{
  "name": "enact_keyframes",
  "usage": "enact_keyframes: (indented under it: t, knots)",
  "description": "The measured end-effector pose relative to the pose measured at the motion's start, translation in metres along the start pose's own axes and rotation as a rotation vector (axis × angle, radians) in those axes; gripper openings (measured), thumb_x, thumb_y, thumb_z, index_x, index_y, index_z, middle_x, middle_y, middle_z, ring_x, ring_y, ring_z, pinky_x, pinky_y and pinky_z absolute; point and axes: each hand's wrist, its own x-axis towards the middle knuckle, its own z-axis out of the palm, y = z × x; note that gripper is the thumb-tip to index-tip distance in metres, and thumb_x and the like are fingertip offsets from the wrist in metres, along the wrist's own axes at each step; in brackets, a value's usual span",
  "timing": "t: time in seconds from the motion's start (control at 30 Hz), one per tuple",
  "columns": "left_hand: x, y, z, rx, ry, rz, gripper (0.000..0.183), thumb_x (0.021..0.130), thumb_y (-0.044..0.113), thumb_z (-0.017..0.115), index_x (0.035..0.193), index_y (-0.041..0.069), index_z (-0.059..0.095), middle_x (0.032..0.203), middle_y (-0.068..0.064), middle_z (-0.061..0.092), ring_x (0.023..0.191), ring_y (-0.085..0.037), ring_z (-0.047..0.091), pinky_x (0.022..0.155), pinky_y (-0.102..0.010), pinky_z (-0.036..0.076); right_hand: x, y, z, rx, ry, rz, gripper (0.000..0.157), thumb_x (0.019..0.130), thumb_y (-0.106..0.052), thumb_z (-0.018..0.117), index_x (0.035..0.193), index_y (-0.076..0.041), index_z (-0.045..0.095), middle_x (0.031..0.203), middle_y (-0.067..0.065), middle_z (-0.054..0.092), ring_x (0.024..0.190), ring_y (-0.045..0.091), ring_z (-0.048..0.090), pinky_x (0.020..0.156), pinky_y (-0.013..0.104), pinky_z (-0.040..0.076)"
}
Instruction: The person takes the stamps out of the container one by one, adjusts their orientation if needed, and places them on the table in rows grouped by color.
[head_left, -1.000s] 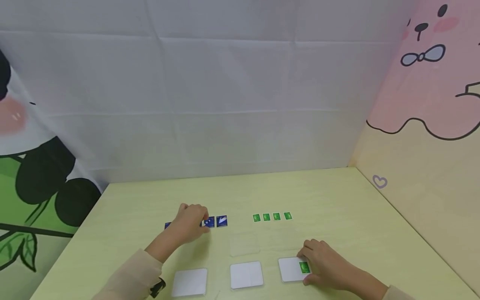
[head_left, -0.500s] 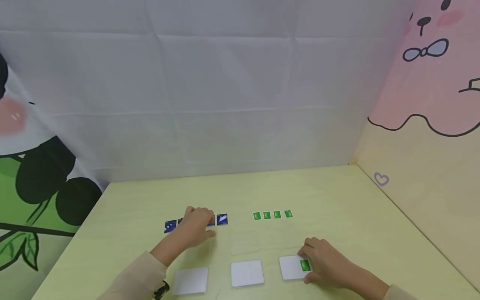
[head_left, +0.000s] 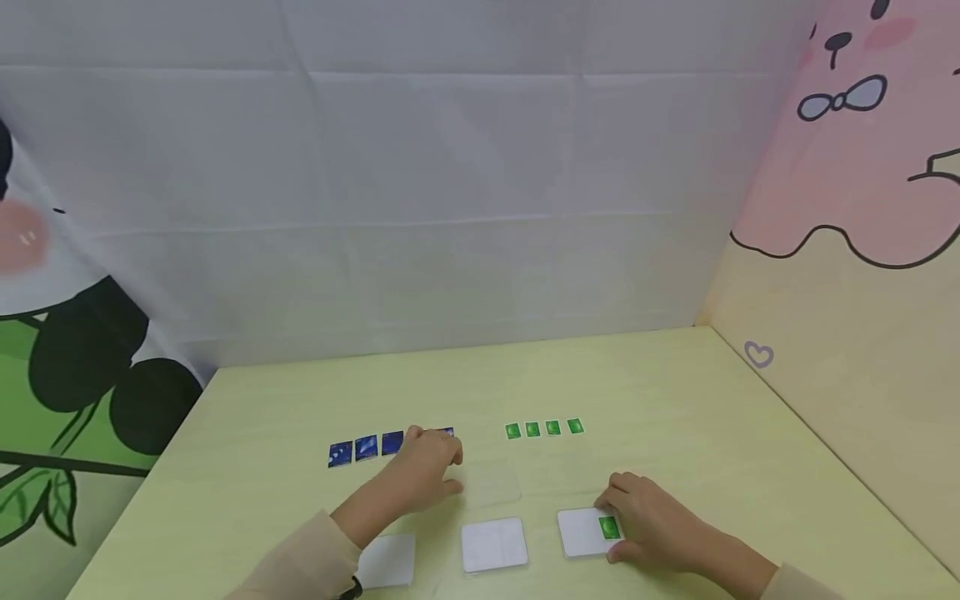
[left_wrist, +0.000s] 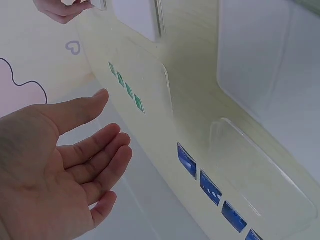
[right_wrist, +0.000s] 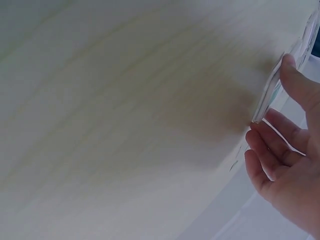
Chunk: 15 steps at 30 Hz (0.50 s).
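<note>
My right hand (head_left: pixel 660 521) grips the right-hand white rounded card block (head_left: pixel 581 532) by its near and far edges, thumb on the near side. A small green square tile (head_left: pixel 610 527) lies on the block's right part. In the right wrist view, the thumb and fingers (right_wrist: pixel 282 142) hold the thin edge of this block (right_wrist: pixel 267 95). Above the row of blue square tiles (head_left: pixel 366 447) hovers my left hand (head_left: pixel 420 471), hiding the row's right part. Nothing is in its loosely bent fingers in the left wrist view, where several blue tiles (left_wrist: pixel 211 189) lie beyond them.
Two more white blocks lie along the near side: one in the middle (head_left: pixel 494 546), one at left (head_left: pixel 390 561), partly behind my left sleeve. A clear rounded plate (head_left: pixel 497 483) lies behind the middle one. Several green tiles (head_left: pixel 553 427) form a row farther back.
My left hand has moved right along the blue row, uncovering the tiles at its left end and covering those at its right. The right hand has kept its hold on the block.
</note>
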Motion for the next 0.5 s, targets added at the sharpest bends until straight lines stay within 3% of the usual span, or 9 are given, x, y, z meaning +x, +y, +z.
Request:
enact_keyframes:
  t: [0.3,0.5]
  knots:
    - [0.01,0.021,0.008,0.081,-0.031,0.051,0.025,0.081,0.028,0.076,0.094,0.01,0.065,0.089,0.001,0.065,0.086,-0.017,0.058,0.093,-0.044,0.036,-0.001,0.002,0.001,-0.003,0.029,-0.024,0.051,0.068,-0.05,0.08,0.101,-0.014,0.067,0.093,-0.011,0.057,0.082,0.0,0.042,0.076,0.025,0.045]
    - [0.021,0.04,0.013,0.118,-0.048,0.076,0.025,0.081,0.031,0.076,0.094,0.013,0.065,0.089,0.004,0.065,0.085,-0.013,0.057,0.088,-0.036,0.036,-0.002,0.002,0.001,-0.01,0.053,-0.041,0.05,0.068,-0.05,0.08,0.1,-0.015,0.067,0.093,-0.012,0.057,0.082,0.0,0.042,0.077,0.026,0.044]
